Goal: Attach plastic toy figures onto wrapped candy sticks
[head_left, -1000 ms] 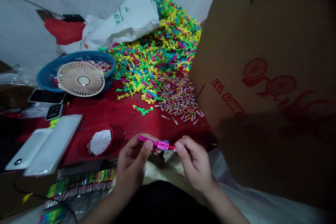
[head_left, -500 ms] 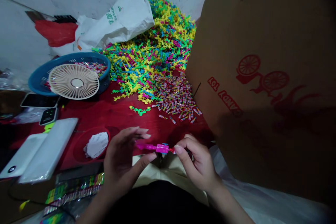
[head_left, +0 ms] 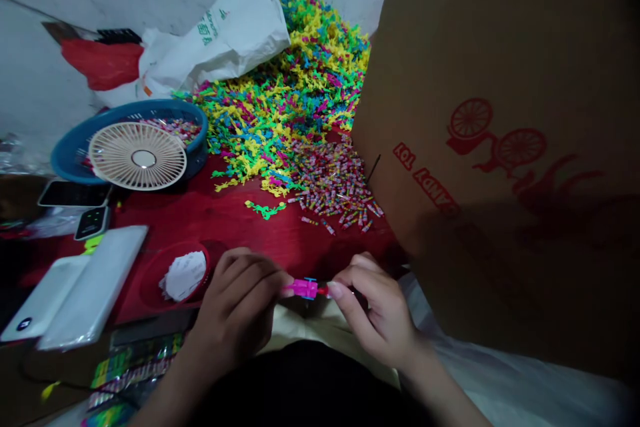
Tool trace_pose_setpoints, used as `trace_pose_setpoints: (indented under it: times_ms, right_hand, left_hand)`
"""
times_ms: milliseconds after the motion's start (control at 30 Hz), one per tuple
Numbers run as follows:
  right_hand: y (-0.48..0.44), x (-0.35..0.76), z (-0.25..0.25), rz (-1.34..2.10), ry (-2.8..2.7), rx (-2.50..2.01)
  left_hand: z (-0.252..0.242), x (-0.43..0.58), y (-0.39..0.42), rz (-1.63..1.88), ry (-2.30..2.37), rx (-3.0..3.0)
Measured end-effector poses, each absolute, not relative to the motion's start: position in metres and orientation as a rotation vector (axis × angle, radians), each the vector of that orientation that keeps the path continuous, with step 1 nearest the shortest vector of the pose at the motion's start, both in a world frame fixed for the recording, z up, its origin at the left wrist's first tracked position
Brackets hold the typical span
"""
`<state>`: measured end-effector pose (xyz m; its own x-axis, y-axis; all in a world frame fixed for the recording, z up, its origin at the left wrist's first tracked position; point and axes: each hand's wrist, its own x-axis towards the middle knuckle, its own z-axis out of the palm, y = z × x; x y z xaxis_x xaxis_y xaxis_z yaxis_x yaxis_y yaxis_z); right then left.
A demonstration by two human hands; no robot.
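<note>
Between my hands, above my lap, is a small pink plastic toy (head_left: 304,289) with a blue crosspiece and a red tip at its right end. The fingers of my left hand (head_left: 245,297) are closed on the toy's left end and cover it. My right hand (head_left: 373,303) pinches the red end between thumb and forefinger; a small candy tube may be in that grip, but the fingers hide most of it. On the red table beyond lie a green toy figure (head_left: 265,210) and a pile of small candy tubes (head_left: 335,187).
A large heap of coloured plastic figures (head_left: 300,80) lies against the wall. A tall cardboard box (head_left: 490,267) stands at the right. On the left are a blue basket (head_left: 65,153), a cream fan (head_left: 143,157), a phone (head_left: 74,193) and a red dish (head_left: 150,280) with paper slips.
My left hand, earlier spread around the toy's left end, has closed on it. My right hand keeps its pinch at the red end.
</note>
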<state>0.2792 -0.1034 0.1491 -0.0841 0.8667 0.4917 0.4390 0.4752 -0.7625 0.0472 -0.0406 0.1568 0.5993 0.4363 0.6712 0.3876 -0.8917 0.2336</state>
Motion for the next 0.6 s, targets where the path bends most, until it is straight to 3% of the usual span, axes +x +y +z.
trace_pose_setpoints:
  times_ms: [267,600]
  right_hand:
    - [-0.108,0.275,0.152,0.508,-1.712,-1.168]
    - [-0.112,0.275,0.155,0.422,-1.816,-1.229]
  left_hand:
    - [0.143,0.054,-0.054,1.370,0.753,2.519]
    - [0.152,0.058,-0.058,1.304,0.788,2.544]
